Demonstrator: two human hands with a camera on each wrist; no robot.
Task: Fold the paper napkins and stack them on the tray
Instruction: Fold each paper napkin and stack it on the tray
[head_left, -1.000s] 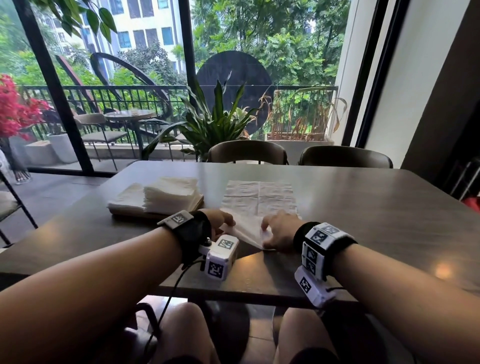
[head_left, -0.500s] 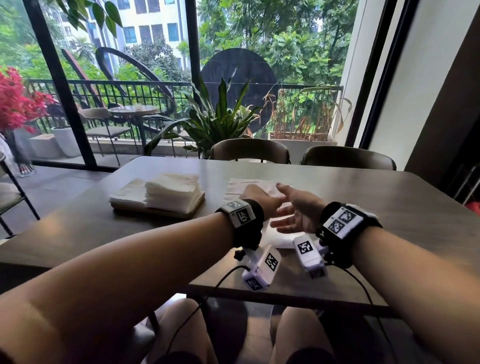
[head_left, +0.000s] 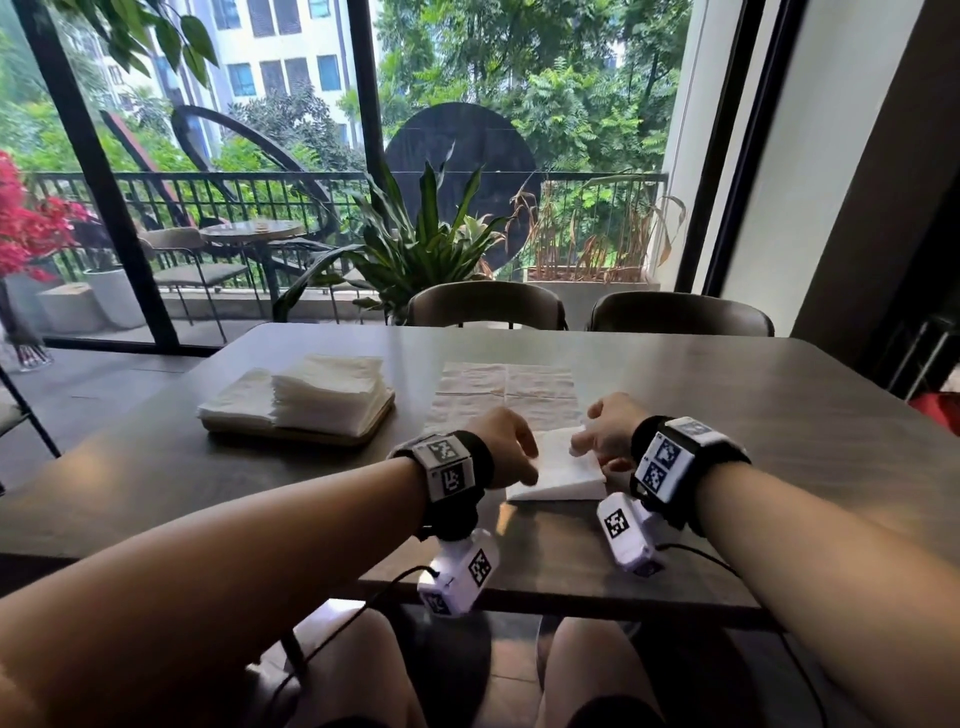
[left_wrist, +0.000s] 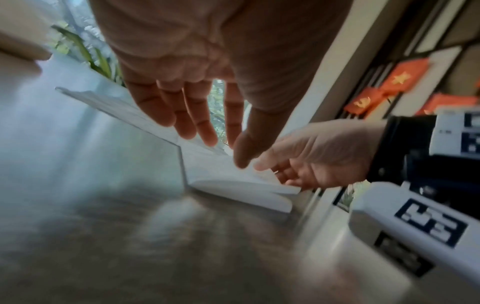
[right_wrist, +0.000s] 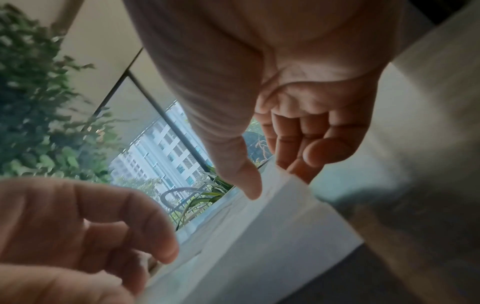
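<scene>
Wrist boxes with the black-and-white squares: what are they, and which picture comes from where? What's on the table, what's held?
No robot here: a person works with bare hands. The boxes are cameras strapped to each wrist; the wide picture comes from a head camera, the two close ones look along each hand.

On the table lie a tray stacked with folded napkins, and an unfolded napkin spread flat.

The right hand pinches the upper layer of a half-folded napkin, lifted off the lower one. The left hand rests straight fingers on it.
</scene>
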